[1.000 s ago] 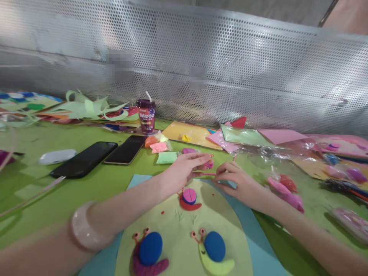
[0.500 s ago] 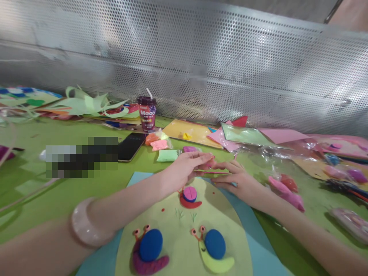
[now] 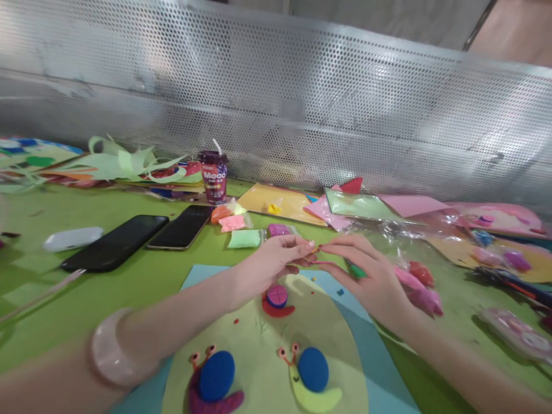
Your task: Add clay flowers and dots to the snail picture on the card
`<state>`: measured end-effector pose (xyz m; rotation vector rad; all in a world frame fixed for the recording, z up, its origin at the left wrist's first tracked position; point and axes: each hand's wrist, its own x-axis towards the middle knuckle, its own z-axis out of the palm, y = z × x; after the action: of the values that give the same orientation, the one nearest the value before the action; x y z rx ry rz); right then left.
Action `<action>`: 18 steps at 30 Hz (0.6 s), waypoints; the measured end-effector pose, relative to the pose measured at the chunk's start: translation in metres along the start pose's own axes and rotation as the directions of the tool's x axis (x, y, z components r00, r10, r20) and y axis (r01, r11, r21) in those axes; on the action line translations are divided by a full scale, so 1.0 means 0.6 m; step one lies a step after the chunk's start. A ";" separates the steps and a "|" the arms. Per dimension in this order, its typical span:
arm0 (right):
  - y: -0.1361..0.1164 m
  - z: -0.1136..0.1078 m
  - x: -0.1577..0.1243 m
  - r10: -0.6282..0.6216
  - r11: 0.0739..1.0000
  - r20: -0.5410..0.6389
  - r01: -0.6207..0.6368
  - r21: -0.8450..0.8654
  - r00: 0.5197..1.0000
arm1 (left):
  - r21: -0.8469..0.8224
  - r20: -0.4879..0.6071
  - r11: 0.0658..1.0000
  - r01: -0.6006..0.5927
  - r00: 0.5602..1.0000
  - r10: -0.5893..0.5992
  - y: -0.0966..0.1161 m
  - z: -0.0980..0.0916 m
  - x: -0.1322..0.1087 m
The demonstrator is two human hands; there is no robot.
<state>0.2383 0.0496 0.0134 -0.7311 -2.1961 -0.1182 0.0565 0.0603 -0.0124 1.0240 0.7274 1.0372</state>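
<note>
My left hand is closed in a pinch above the top edge of the picture, with a thin pink strand, seemingly clay, at its fingertips. Fingertip to fingertip with it, my right hand is bent and closed; what its fingers pinch is too small to make out. A small green piece of unclear kind shows under its palm. Below lies the picture, a pale yellow round sheet on blue paper. It bears a red snail with a pink cross-marked disc, a purple snail and a yellow snail.
Two phones and a white case lie left. Behind are a Meco cup, clay packets and a yellow sheet. Pink clay lies right. A perforated metal panel closes the back.
My fingertips have come closer together, and my right hand is more bent. The pink disc shows a cross where one line showed before. The view has shifted slightly.
</note>
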 end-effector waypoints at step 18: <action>-0.022 0.003 -0.005 -0.152 0.987 -0.144 0.145 -0.063 0.978 | 0.077 0.066 0.993 -0.086 0.995 0.081 -0.004 0.019 -0.016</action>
<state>0.2315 0.0377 0.0120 -0.5672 -2.1097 -0.2979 0.0638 0.0472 -0.0099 1.1592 0.6845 1.0500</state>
